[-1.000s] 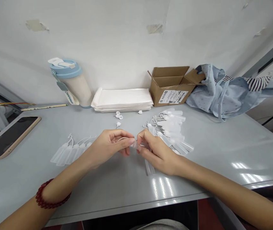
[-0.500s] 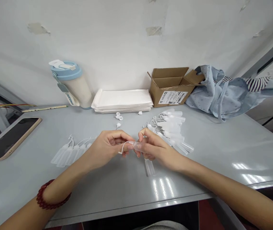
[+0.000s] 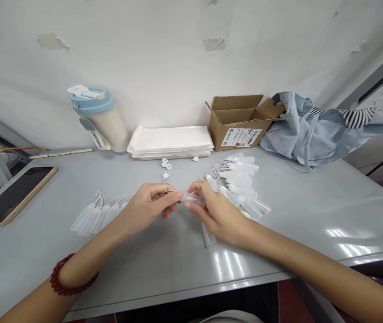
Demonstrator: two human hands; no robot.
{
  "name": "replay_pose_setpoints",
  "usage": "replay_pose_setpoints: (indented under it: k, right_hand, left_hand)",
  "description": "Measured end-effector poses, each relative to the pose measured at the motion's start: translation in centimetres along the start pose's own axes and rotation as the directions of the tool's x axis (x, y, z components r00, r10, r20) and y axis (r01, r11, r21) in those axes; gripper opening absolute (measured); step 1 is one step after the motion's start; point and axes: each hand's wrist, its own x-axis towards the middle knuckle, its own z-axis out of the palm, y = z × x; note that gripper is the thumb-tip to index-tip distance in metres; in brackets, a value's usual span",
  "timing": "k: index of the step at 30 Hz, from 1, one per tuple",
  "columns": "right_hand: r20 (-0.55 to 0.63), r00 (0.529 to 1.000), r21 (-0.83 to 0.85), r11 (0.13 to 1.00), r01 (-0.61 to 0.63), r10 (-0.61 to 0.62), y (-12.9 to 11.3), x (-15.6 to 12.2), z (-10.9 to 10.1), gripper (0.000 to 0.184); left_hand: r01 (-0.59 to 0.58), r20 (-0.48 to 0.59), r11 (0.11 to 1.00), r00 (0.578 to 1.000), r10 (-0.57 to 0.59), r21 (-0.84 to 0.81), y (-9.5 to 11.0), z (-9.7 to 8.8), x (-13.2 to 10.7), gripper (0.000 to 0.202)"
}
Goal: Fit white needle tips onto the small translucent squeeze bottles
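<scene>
Between my hands is a small translucent plastic bottle [image 3: 193,198], lying nearly level above the table. My left hand [image 3: 154,202] is closed in a pinch at its cap end, where the fingers hide most of the cap and its thin strap. My right hand [image 3: 216,208] grips the clear body between thumb and fingers. Beneath the right hand lies another bottle [image 3: 209,237], partly covered. To the right is a heap of similar bottles [image 3: 240,179] with white straps. A row of strapped bottles [image 3: 93,217] rests left of my left hand.
Several loose white caps [image 3: 165,165] lie ahead of my hands. Along the wall stand a blue-lidded tumbler [image 3: 110,123], stacked white envelopes [image 3: 171,141], an open cardboard box [image 3: 241,125] and a blue cloth bag [image 3: 299,139]. At the left lies a phone [image 3: 13,195].
My right hand has shifted its grip, its thumb now lower and more of the bottle showing. The strap loop that stuck out by my left thumb is now mostly hidden.
</scene>
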Motion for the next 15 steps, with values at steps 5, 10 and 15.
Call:
replay_pose_setpoints:
  k: [5,10,15]
  right_hand:
    - [-0.016,0.996,0.167,0.983,-0.080,0.084,-0.2,0.3,-0.7,0.018]
    - [0.181,0.953,0.574,0.761,-0.303,0.243,-0.4,0.7,-1.6,0.020]
    - [0.117,0.968,0.580,0.775,-0.249,0.223,-0.4,0.6,-1.2,0.022]
  left_hand:
    - [-0.062,-0.053,0.996,0.996,0.066,0.064,0.1,0.3,-0.3,0.039]
    - [-0.183,-0.043,0.965,0.980,0.194,0.188,0.2,0.6,-0.6,0.031]
    - [-0.130,-0.054,0.982,0.989,0.138,0.139,0.1,0.6,-0.5,0.032]
